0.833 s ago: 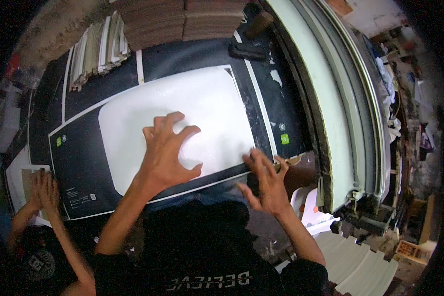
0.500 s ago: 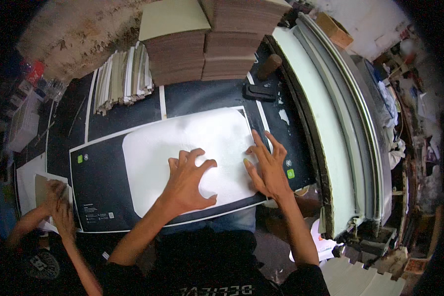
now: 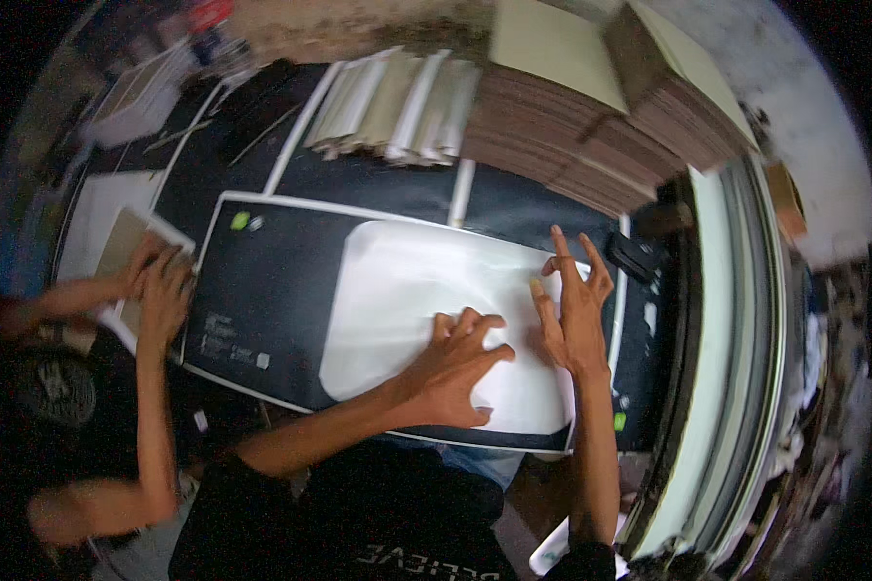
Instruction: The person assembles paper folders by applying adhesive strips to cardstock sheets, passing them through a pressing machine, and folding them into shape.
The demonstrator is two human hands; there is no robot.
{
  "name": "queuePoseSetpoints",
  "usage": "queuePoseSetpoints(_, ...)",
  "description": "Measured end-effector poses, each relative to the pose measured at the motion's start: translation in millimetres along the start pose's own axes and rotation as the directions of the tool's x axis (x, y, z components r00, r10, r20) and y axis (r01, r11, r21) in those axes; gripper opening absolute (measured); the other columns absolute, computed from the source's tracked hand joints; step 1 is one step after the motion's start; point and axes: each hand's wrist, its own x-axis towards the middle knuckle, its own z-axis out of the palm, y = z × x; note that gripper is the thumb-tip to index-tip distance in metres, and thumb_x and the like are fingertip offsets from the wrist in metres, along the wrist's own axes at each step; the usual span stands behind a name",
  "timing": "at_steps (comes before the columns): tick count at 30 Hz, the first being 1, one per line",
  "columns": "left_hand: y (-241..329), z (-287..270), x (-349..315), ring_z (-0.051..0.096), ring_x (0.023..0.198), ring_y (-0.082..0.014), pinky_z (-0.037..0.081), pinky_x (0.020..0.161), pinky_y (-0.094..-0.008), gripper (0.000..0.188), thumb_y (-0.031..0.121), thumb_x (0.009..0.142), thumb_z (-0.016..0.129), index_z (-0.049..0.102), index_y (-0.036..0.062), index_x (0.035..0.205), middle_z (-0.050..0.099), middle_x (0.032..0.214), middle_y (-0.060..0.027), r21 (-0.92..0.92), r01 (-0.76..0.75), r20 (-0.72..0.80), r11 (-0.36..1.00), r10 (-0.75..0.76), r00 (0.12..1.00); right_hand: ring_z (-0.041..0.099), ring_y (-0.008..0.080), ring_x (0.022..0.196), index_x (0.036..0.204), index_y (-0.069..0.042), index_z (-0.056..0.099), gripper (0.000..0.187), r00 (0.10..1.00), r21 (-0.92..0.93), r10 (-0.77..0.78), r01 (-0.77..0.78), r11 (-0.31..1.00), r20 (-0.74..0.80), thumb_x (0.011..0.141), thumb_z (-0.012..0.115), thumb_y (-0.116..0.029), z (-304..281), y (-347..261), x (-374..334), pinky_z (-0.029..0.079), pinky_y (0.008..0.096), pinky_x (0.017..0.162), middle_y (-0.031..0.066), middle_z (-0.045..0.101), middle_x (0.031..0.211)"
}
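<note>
A white sheet [image 3: 397, 310] with rounded corners lies on a black printed sheet with a white border [image 3: 271, 300]. On the white sheet rests my left hand [image 3: 455, 373], its fingers spread and bent, nothing gripped in it. My right hand [image 3: 574, 315] is at the white sheet's far right part, fingers stretched apart and also holding nothing. Shiny creases or reflections show on the sheet between the two hands.
At left a co-worker's hands [image 3: 160, 281] press on a grey-beige board [image 3: 126, 242]. Behind lie white and beige strips [image 3: 392, 107] and tall stacks of brown-edged boards [image 3: 552, 126]. A black object [image 3: 635, 257] sits at right, beside long pale panels [image 3: 702, 378].
The view has swung left and tilted, so the table's contents appear shifted right. Both my hands stay spread over the white sheet. The co-worker's hands remain on the board.
</note>
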Motion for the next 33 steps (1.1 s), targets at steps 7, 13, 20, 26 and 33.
queuePoseSetpoints(7, -6.5, -60.4, -72.0, 0.042, 0.121, -0.03, 0.029, 0.098, -0.0502, 0.049, 0.027, 0.066, 0.08, 0.063, 0.0103, 0.109, 0.052, 0.123, -0.0108, -0.054, 0.297, -0.132, 0.953, -0.301, 0.944, 0.031, 0.0381, 0.146, 0.15, -0.001, 0.039, 0.074, 0.882, 0.19, -0.413, 0.376, 0.907, 0.226, 0.083, 0.058, -0.023, 30.6, -77.4, 42.3, 0.014, 0.0593, 0.119, 0.0121, 0.065, 0.122)
queuePoseSetpoints(13, -11.9, -61.0, -102.7, 0.041, 0.119, -0.0296, 0.03, 0.096, -0.0492, 0.061, 0.029, 0.066, 0.083, 0.062, 0.0087, 0.12, 0.049, 0.13, -0.0125, 0.009, 0.312, -0.104, 0.95, -0.309, 0.945, 0.035, 0.0388, 0.144, 0.146, 0.006, 0.037, 0.072, 0.849, 0.156, -0.454, 0.427, 0.891, 0.268, 0.087, 0.057, -0.029, 87.2, -120.6, 66.6, 0.018, 0.0618, 0.118, 0.0181, 0.063, 0.13)
queuePoseSetpoints(20, -17.3, -52.9, -109.1, 0.041, 0.121, -0.0319, 0.031, 0.097, -0.0532, 0.062, 0.028, 0.065, 0.083, 0.061, 0.0071, 0.12, 0.048, 0.132, -0.0146, 0.004, 0.29, -0.167, 0.957, -0.285, 0.944, 0.035, 0.039, 0.143, 0.136, 0.005, 0.052, 0.06, 0.779, 0.198, -0.542, 0.504, 0.841, 0.316, 0.088, 0.054, -0.029, 85.0, -138.0, 72.1, 0.021, 0.0624, 0.116, 0.0175, 0.063, 0.132)
queuePoseSetpoints(26, -14.8, -60.1, -107.5, 0.04, 0.122, -0.0324, 0.031, 0.098, -0.0549, 0.062, 0.028, 0.065, 0.083, 0.061, 0.0068, 0.118, 0.047, 0.132, -0.0159, -0.017, 0.286, -0.131, 0.958, -0.286, 0.949, 0.031, 0.0393, 0.145, 0.146, 0.004, 0.041, 0.068, 0.905, 0.109, -0.395, 0.382, 0.918, 0.155, 0.094, 0.059, -0.035, 63.3, -126.9, 76.2, 0.02, 0.0614, 0.116, 0.0161, 0.062, 0.135)
queuePoseSetpoints(33, -12.6, -67.9, -89.4, 0.041, 0.121, -0.0316, 0.029, 0.102, -0.0526, 0.073, 0.026, 0.063, 0.086, 0.057, 0.0041, 0.127, 0.047, 0.127, -0.0173, 0.059, 0.302, 0.001, 0.951, -0.303, 0.953, 0.035, 0.0419, 0.139, 0.159, -0.01, 0.026, 0.102, 0.915, -0.14, -0.368, 0.347, 0.927, -0.168, 0.074, 0.083, -0.02, -22.8, -88.9, 95.9, 0.024, 0.0573, 0.116, 0.0207, 0.037, 0.155)
